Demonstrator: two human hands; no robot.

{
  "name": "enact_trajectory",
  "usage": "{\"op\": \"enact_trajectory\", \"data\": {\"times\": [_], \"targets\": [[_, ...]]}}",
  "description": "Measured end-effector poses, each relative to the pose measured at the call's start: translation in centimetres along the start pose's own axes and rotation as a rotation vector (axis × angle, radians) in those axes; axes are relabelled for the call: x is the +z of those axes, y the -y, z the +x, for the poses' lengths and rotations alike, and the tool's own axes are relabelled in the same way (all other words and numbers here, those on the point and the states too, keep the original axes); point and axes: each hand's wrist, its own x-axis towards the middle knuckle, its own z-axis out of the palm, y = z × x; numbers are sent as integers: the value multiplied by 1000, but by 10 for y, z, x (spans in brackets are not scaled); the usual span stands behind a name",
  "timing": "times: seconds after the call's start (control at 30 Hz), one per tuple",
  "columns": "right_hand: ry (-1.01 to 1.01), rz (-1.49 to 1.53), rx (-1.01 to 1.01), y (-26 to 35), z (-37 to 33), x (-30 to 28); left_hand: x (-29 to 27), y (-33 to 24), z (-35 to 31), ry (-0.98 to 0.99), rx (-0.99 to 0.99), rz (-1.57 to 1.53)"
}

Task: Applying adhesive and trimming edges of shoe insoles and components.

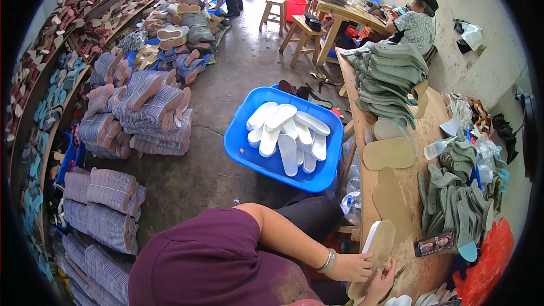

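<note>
My left hand point(352, 266), with a bangle on the wrist, pinches the edge of a white shoe sole with a tan insole on top point(381, 240). From below, my right hand point(382, 284) has its fingers against the other side of the same sole. The sole is tilted over the near edge of the wooden workbench point(428, 192), and my hands cover part of it. Just beyond it on the bench lie flat tan insoles point(391, 204) and a wider tan piece point(390, 153). A phone point(434, 244) leans by the grey-green straps point(453, 204).
A blue tub point(241, 156) of white soles point(289, 147) stands on the floor ahead. Stacked grey-green pieces point(391, 76) fill the bench's far end. Bundled soles point(150, 107) and loaded shelves point(62, 39) line the left. Two people point(416, 25) are farther off; stools point(303, 37) stand nearby.
</note>
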Motion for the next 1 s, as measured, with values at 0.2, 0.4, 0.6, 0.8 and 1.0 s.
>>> {"op": "enact_trajectory", "data": {"times": [0.2, 0.4, 0.6, 0.8, 1.0], "targets": [[-77, 114, -162, -70, 17, 34, -7, 1, -5, -23, -10, -12], [-141, 210, -127, -73, 17, 42, -3, 3, -2, -9, 4, -35], [-112, 240, -105, -54, 21, 34, -8, 2, -2, 1, 7, -45], [-139, 271, -107, -56, 16, 36, -10, 2, -3, -11, -1, -80], [-192, 304, -92, -68, 4, 42, -14, 3, -3, -28, 17, -59]]}}
